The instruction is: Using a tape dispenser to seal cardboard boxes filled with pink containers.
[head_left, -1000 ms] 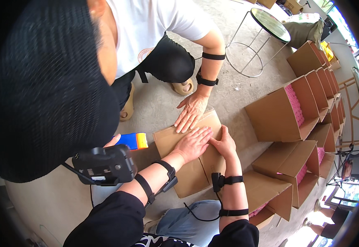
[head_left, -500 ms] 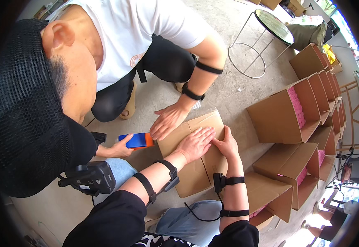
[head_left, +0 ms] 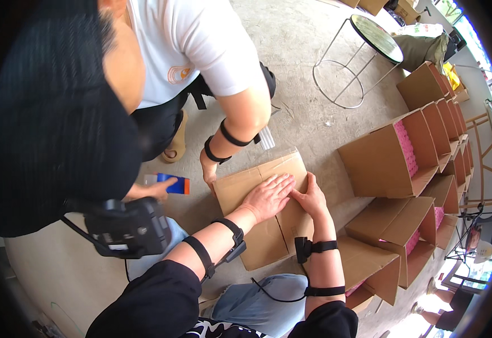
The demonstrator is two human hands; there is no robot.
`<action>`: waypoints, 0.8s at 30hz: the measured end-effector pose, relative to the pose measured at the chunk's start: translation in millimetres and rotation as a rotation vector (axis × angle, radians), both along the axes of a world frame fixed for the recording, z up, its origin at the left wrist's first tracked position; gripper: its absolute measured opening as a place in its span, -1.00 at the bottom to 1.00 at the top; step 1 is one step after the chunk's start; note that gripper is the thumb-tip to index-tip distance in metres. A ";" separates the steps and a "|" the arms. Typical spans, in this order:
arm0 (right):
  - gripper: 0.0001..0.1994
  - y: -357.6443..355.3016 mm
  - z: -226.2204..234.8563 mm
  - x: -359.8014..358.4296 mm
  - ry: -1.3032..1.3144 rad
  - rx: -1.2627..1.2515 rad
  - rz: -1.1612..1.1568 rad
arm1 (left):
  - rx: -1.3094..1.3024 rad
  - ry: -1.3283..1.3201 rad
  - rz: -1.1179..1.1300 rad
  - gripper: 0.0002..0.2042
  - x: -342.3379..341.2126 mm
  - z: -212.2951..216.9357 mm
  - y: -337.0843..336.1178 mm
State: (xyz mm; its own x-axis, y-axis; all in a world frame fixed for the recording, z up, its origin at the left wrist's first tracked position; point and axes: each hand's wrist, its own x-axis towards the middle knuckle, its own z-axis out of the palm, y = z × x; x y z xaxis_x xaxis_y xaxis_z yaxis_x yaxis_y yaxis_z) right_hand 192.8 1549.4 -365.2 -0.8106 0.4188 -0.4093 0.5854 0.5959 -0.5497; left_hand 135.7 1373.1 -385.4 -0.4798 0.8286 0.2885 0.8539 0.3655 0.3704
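1. Co-worker's hand (head_left: 207,172) has slid to the cardboard box's (head_left: 266,211) far-left corner on the floor (head_left: 313,127);
2. left hand (head_left: 267,196) and right hand (head_left: 311,197) press its flaps, fingers flat, gripping nothing;
3. probably light, stiff; best gripped by its edges.

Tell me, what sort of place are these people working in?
Probably a packing area, perhaps a small warehouse or workshop. Rows of open cardboard boxes holding pink goods stand on a bare concrete floor, and both the person's hands press a closed carton flat.

Bright daylight glares at right; fisheye edges bend, darkly vignetted
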 end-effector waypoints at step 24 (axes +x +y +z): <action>-0.64 -96.6 6.9 -104.4 0.350 -0.008 0.950 | -0.430 0.242 0.014 -0.44 4.8 -66.9 2.3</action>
